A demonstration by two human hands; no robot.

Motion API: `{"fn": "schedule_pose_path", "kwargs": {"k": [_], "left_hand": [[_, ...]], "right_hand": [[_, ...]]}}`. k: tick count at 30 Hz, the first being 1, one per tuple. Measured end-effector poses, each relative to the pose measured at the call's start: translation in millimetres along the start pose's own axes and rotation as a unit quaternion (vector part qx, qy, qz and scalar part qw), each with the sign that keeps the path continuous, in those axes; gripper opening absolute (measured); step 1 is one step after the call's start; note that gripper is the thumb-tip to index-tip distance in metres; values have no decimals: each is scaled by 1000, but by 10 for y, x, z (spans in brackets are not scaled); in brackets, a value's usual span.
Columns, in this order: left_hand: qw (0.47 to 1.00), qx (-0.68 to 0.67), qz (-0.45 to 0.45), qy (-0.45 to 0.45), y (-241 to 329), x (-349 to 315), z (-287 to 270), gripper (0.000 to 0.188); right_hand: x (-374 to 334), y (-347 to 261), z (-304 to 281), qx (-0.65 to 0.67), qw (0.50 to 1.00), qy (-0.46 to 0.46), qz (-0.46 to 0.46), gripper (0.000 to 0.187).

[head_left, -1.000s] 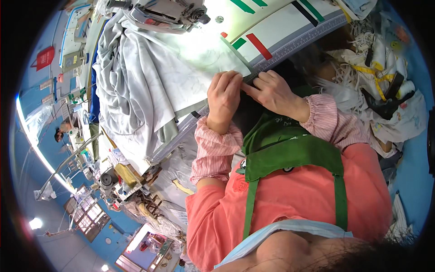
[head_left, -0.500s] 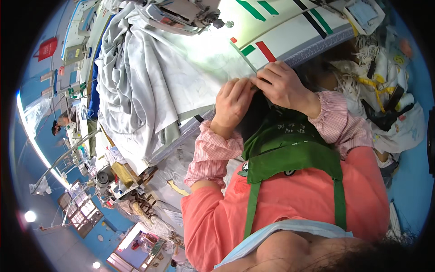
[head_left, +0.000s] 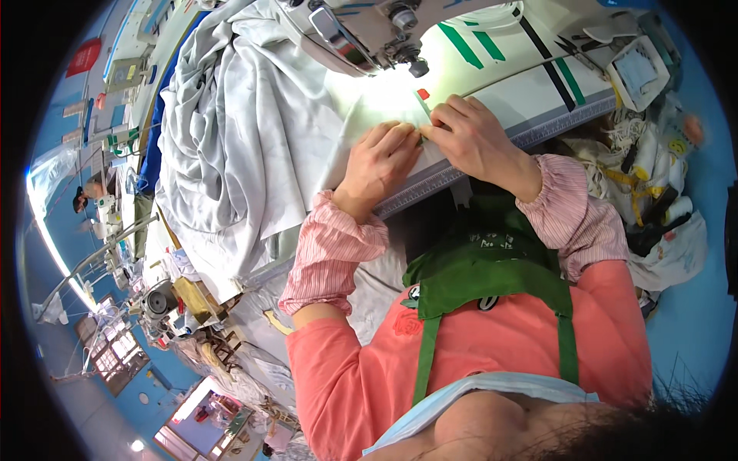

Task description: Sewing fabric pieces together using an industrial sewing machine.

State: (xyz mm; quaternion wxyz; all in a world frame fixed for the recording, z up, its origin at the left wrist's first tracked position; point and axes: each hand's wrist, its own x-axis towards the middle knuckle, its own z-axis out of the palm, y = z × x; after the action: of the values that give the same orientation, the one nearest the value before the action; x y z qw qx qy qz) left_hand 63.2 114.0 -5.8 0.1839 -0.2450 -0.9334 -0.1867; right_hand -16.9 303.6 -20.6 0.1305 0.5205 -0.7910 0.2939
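Observation:
Pale grey-white fabric lies in heaped folds on the left of the sewing table and runs flat under the lit sewing machine head. My left hand is closed on the fabric's edge, its fingertips bent down just in front of the machine. Close beside it, my right hand pinches the same edge between thumb and fingers. The two hands nearly touch. The needle area is washed out by the lamp, so the needle and presser foot cannot be made out.
A ruler strip runs along the table's front edge. Green tape strips and black ones mark the top. At the right stand a small white tray, dark scissors and a pile of thread spools and scraps.
Both hands have moved away from me, off the table's front edge and toward the machine, carrying the fabric edge along. The view has shifted, showing more of the machine head.

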Motion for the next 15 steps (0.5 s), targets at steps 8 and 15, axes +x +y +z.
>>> {"fn": "schedule_pose_path", "kwargs": {"k": [8, 15], "left_hand": [[998, 27, 63, 5, -517, 135, -23, 34], [999, 39, 31, 22, -867, 177, -35, 26]], "right_hand": [[344, 221, 136, -7, 1000, 12, -14, 19], [454, 372, 299, -79, 997, 11, -18, 26]]}}
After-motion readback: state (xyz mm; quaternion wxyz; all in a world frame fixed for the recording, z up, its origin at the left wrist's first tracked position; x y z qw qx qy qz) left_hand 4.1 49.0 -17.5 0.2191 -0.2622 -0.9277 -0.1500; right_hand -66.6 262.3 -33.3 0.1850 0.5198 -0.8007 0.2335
